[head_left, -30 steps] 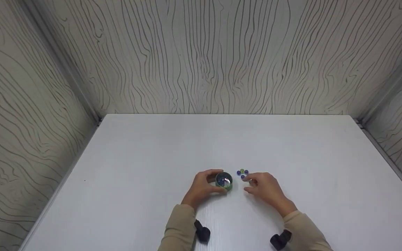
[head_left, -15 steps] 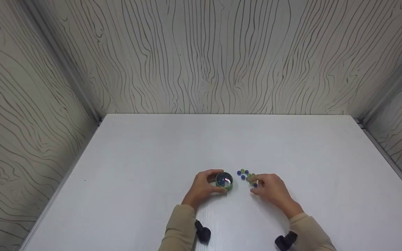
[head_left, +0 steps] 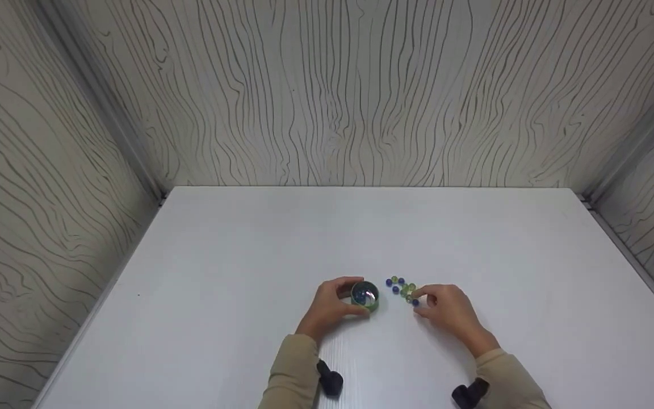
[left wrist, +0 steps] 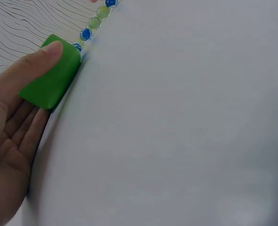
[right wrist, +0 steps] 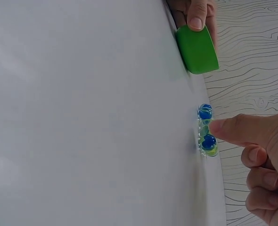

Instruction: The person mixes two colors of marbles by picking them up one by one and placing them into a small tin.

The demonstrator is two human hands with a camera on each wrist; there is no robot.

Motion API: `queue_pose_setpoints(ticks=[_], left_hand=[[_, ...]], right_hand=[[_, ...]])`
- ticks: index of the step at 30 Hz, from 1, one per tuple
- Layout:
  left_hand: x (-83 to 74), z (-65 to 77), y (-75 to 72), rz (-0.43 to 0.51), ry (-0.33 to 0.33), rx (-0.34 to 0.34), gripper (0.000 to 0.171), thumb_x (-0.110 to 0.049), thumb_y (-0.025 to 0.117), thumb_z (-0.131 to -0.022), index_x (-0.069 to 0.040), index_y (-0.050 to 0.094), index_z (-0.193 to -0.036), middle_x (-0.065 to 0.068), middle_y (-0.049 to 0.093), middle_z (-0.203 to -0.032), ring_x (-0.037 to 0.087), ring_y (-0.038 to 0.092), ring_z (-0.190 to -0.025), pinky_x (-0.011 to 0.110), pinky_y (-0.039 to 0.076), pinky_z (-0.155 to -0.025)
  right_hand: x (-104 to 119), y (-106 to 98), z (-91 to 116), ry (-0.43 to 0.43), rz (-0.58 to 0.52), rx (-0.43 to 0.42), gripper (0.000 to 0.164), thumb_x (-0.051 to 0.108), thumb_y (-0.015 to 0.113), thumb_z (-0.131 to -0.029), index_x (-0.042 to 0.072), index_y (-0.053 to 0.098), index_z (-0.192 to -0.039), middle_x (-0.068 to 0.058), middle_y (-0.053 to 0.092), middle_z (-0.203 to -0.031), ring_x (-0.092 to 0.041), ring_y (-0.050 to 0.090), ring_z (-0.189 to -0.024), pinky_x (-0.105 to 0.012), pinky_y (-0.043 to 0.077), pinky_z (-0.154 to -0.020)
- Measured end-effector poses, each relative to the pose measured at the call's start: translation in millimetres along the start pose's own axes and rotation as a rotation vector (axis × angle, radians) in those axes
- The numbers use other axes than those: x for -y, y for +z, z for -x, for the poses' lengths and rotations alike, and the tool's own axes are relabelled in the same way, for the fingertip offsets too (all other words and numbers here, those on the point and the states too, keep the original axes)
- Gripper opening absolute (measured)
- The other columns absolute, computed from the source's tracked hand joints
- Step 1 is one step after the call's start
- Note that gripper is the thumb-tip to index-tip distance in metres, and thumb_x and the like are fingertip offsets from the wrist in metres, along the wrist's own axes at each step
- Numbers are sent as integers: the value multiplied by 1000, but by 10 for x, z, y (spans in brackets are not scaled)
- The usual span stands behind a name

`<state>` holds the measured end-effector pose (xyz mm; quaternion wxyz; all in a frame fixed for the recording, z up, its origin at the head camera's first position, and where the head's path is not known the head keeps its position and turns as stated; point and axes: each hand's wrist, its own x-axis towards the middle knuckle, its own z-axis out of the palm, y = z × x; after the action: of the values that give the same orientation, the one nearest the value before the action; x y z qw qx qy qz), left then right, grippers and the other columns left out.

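Observation:
My left hand (head_left: 330, 304) grips a small green cup (left wrist: 54, 80), thumb on the near side and fingers on the far side. Dark blue marbles (head_left: 361, 297) lie inside it. To the right of the cup, several blue and yellow-green glass marbles (head_left: 405, 288) form a loose cluster on the table. My right hand (head_left: 446, 307) is at the cluster's right end, index finger and thumb apart on either side of a blue marble (head_left: 415, 303). In the right wrist view the thumb (right wrist: 233, 128) overlaps the marbles, while the other fingers are curled.
The white table (head_left: 247, 244) extends around both hands, with wood-grain panels (head_left: 327, 96) behind it and at the sides. Black wrist cameras (head_left: 331, 383) are strapped by the beige sleeves (head_left: 290, 372). A tiny dark speck (head_left: 138, 295) marks the table at left.
My right hand has shifted right and slightly toward me, uncovering several marbles that were hidden beneath its fingers. My left hand and the cup have stayed in place.

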<state>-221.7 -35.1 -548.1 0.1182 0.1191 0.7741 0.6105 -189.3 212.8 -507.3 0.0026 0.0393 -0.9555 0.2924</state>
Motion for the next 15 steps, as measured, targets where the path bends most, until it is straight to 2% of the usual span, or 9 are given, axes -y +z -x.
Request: queue_pose_setpoints(ticks=[15], left_hand=[[6,-9,-8,-20,19,1,63,-9,86,-67,-9,62,-125,10,66,-125,25,64,-118,33,51,-106]], right_hand=[[-30,15,-7,21,-8,-3,18,7,76,-76,12,77,-94,3,48,-60,-9,40,-60,-18,28,-51]])
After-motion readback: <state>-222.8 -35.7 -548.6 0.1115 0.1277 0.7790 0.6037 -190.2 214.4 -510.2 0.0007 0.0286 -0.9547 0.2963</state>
